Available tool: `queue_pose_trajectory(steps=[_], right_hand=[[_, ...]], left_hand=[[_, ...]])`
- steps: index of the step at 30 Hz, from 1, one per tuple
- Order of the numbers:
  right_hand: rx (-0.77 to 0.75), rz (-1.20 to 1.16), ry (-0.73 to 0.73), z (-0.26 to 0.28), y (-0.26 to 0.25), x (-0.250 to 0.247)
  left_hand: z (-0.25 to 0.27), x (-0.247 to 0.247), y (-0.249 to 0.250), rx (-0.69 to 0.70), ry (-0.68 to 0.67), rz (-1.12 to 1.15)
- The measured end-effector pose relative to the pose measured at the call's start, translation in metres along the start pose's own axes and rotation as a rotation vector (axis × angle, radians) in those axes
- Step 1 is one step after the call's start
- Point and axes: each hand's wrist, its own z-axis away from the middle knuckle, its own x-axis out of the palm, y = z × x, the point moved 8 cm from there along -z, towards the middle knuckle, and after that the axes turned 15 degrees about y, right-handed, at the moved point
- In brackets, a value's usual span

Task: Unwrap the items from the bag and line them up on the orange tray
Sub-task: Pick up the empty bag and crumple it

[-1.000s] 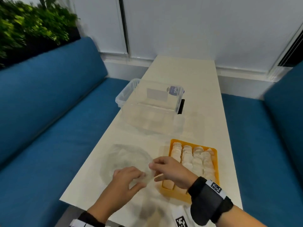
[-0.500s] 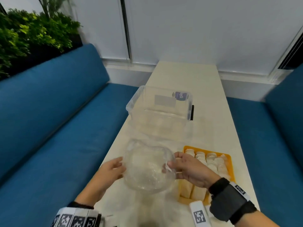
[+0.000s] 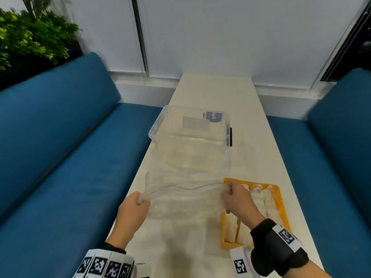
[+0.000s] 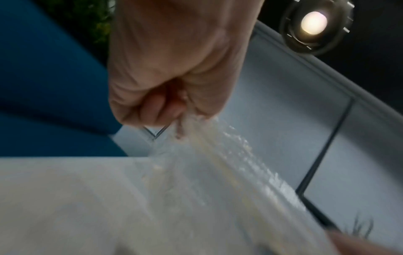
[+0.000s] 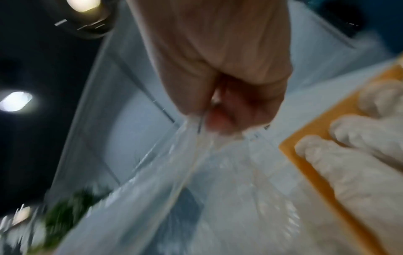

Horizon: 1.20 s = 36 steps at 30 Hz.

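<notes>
The left hand [image 3: 133,205] pinches the left end of the clear bag [image 3: 184,199], and the right hand [image 3: 236,199] pinches its right end. The bag is stretched between them above the table [image 3: 212,93], long axis running left to right. The tray [image 3: 281,201] of white items [image 3: 263,195] lies just right of the right hand, the nearer one.

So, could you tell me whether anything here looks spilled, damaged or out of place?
Nothing stands out. Both hands hold the clear bag stretched above the table; the white items lie in rows on the orange tray.
</notes>
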Motion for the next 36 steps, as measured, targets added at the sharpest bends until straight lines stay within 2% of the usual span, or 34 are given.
queue_pose_trajectory(steps=[2,4,5,7,9,13,15,17,19,22,24,27,29,31,33,36], right_hand=[[0.165,-0.236,-0.172,0.006,-0.003,0.008],[0.278,-0.387,-0.322,0.015,-0.006,0.015],[0.274,-0.397,-0.353,0.016,-0.008,0.017],[0.228,-0.371,-0.353,0.017,-0.009,0.019],[0.222,-0.343,-0.285,0.014,-0.004,0.018],[0.094,-0.086,0.041,-0.003,0.007,-0.012],[0.002,0.030,0.109,-0.004,0.003,-0.020],[-0.047,0.075,0.109,-0.003,-0.002,-0.019],[0.033,-0.027,0.029,-0.003,-0.002,-0.010],[0.251,-0.289,-0.154,0.000,0.000,0.006],[0.290,-0.389,-0.227,-0.001,-0.003,0.010],[0.356,-0.529,-0.274,-0.002,-0.003,0.010],[0.380,-0.550,-0.299,0.000,-0.002,0.011],[0.349,-0.487,-0.272,0.003,-0.002,0.009],[0.237,-0.352,-0.151,0.000,-0.001,0.000],[-0.062,0.008,0.078,-0.001,-0.011,-0.019]], left_hand=[[0.003,0.014,0.004,-0.066,-0.220,0.194],[0.011,0.021,0.017,-0.161,-0.410,0.490],[0.014,0.020,0.023,-0.187,-0.448,0.584],[0.017,0.018,0.035,-0.150,-0.469,0.624],[0.016,0.014,0.038,-0.064,-0.392,0.537],[-0.005,-0.012,0.026,0.150,-0.015,0.195],[-0.004,-0.018,0.026,0.229,0.102,0.058],[0.003,-0.017,0.030,0.281,0.153,-0.025],[0.004,-0.007,0.029,0.229,0.053,0.003],[0.007,0.011,0.029,0.065,-0.266,0.155],[0.010,0.016,0.033,-0.043,-0.397,0.319],[0.014,0.012,0.042,-0.182,-0.494,0.570],[0.016,0.008,0.045,-0.164,-0.553,0.659],[0.017,0.004,0.043,-0.111,-0.577,0.634],[0.012,-0.004,0.040,-0.006,-0.490,0.523],[0.004,-0.023,0.043,0.268,-0.147,0.183]])
